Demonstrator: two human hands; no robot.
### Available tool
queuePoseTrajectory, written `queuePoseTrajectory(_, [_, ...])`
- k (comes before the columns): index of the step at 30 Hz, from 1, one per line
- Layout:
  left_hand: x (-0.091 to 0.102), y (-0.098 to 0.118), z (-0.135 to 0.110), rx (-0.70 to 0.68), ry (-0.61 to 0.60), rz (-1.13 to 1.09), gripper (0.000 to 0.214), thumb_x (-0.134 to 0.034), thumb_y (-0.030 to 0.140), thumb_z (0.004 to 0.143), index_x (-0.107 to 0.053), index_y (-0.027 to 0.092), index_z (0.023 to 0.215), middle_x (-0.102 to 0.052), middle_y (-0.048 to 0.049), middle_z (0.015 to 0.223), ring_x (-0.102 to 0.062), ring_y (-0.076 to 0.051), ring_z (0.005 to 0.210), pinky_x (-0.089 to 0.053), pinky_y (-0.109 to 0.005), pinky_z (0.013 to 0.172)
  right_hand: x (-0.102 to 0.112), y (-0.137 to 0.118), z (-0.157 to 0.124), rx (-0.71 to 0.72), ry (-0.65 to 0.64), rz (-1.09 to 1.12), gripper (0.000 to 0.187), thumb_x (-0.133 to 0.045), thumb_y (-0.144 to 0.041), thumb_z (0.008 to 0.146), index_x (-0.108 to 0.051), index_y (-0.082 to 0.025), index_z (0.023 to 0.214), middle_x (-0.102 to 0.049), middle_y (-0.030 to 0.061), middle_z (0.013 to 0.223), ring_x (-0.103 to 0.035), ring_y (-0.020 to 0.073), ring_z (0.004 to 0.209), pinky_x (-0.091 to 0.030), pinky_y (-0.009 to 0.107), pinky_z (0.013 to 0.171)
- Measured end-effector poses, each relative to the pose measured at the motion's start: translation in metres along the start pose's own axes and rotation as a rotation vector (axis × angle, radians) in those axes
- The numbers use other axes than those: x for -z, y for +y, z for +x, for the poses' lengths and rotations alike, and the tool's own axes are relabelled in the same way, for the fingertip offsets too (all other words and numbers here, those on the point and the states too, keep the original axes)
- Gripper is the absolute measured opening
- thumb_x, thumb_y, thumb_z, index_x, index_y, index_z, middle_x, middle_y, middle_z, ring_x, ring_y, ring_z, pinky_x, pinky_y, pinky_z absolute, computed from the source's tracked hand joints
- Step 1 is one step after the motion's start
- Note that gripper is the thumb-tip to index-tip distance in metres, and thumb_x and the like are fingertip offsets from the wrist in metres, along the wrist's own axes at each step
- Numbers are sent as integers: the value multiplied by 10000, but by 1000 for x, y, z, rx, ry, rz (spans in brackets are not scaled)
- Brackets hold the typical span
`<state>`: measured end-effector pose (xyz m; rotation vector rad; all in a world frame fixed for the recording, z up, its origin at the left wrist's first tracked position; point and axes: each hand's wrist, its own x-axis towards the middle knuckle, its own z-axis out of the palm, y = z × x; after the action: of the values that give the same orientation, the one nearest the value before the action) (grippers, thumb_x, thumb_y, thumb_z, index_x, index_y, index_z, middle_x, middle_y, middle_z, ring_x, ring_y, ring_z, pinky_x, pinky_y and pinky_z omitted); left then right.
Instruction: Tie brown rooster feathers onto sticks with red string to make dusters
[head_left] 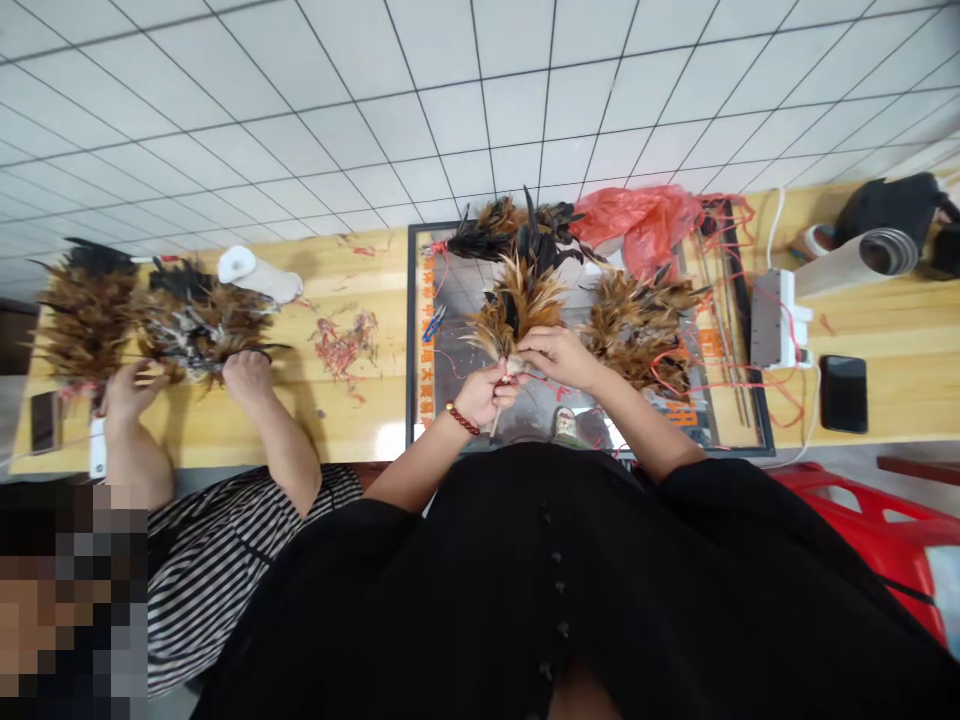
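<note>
My left hand (pixel 486 394) is closed round the thin stick of a feather duster (pixel 517 300), just below where its brown and black feathers are bound. Pale quill ends and red string (pixel 513 377) show at the binding. From the right, my right hand (pixel 559 358) reaches over with thumb and fingers pinched together at the base of the feathers; what lies between the fingertips is too small to make out. Blue thread snips (pixel 434 323) lie to the left on the glass-like board (pixel 465 290). Beside my right hand is a pile of brown feathers (pixel 637 325).
More dark feathers (pixel 480 232) and a red plastic bag (pixel 637 220) lie behind. Thin rods (pixel 724 330), a white power strip (pixel 772 318) and a phone (pixel 844 393) are at right. On the left, a co-worker's hands (pixel 247 378) work at feathers (pixel 202 320); string scraps (pixel 345 345) lie between us.
</note>
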<state>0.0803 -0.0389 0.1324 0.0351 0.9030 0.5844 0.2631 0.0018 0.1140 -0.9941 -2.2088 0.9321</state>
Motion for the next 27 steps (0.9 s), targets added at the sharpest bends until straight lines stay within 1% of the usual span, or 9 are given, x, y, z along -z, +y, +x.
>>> queuePoseTrajectory(7, [4,-2,-4,-32,-101,-12,226,-663,259,904,-471,160,837,-375,44,688,-271,-10,448,-163,-95,395,-8,-7,2,-52,38,-210,249,-490,-214,928,-726,-181,1000,-705,96,944,-616,207,899,-396,327,806])
queuePoseTrajectory(9, [4,-2,-3,-43,-103,18,261,-698,265,883,-463,163,836,-382,47,687,-267,-9,452,-154,-96,400,-10,-8,2,-60,70,-176,245,-485,-229,928,-717,-185,993,-698,100,946,-611,217,913,-409,342,837])
queuePoseTrajectory(11, [3,-1,-2,-84,-73,38,308,-721,270,867,-435,170,811,-376,54,673,-256,-8,450,-141,-100,403,-15,-5,-1,-114,182,-92,255,-483,-298,945,-697,-188,1031,-689,112,996,-600,232,964,-427,363,887])
queuePoseTrajectory(13, [3,2,-1,-164,-25,39,373,-741,279,850,-388,182,779,-368,63,659,-253,-8,448,-136,-105,408,-23,2,-9,-240,303,43,335,-517,-421,940,-655,-186,1134,-677,122,1063,-591,240,997,-450,377,907])
queuePoseTrajectory(14, [3,3,0,-201,-5,41,400,-749,285,844,-368,187,770,-367,66,653,-256,-9,447,-138,-108,411,-27,6,-13,-317,305,131,410,-545,-489,919,-633,-181,1175,-677,116,1052,-598,237,971,-468,374,884])
queuePoseTrajectory(16, [5,7,2,-252,37,68,425,-757,307,836,-354,193,768,-380,69,646,-270,-11,445,-145,-114,416,-35,11,-23,-426,154,312,516,-569,-597,875,-635,-169,1155,-681,78,928,-609,210,841,-488,347,796])
queuePoseTrajectory(18, [8,11,6,-284,104,127,417,-748,332,843,-358,197,782,-405,69,643,-290,-14,442,-153,-119,416,-39,10,-29,-440,-13,410,499,-525,-620,888,-680,-165,1022,-665,38,814,-598,177,748,-474,312,750])
queuePoseTrajectory(24, [10,10,23,-251,362,306,281,-561,300,963,-374,193,783,-409,71,599,-259,-16,395,-120,-136,404,-24,-16,-12,-291,-33,86,286,-508,-332,932,-724,-171,837,-665,19,711,-547,134,644,-375,250,666])
queuePoseTrajectory(27, [4,4,26,-209,354,317,252,-527,256,959,-384,189,763,-366,80,572,-239,-14,379,-100,-141,401,-18,-23,4,-271,-20,14,220,-545,-261,899,-731,-175,818,-696,23,735,-559,131,646,-358,243,643])
